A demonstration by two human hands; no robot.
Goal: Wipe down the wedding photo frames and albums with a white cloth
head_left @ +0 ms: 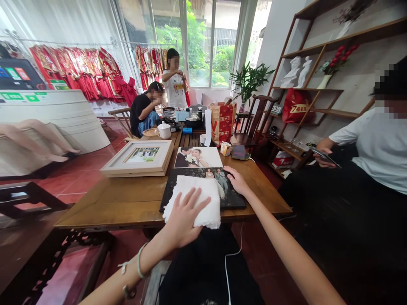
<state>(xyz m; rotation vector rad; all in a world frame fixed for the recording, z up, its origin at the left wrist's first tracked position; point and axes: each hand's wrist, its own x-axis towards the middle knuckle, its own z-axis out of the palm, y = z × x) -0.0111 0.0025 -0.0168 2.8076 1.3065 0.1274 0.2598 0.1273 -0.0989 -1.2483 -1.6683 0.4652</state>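
Observation:
My left hand [187, 212] lies flat with spread fingers on a folded white cloth [211, 190]. The cloth covers the left part of a dark photo panel [233, 199], which shows a couple in wedding clothes and lies at the table's near edge. At the panel's right side rests my right hand [235, 180], fingers stretched out and touching its far right corner. Beyond the panel lies a lighter wedding photo [206, 157], also of a couple. What is under the cloth is hidden.
Stacked wooden picture frames [136, 159] sit left on the wooden table [108, 199]. Farther back are a white teapot [163, 130], a red paper bag [222, 123] and a phone [241, 152]. A seated person [375, 144] holds a phone at right; two people are at the far end.

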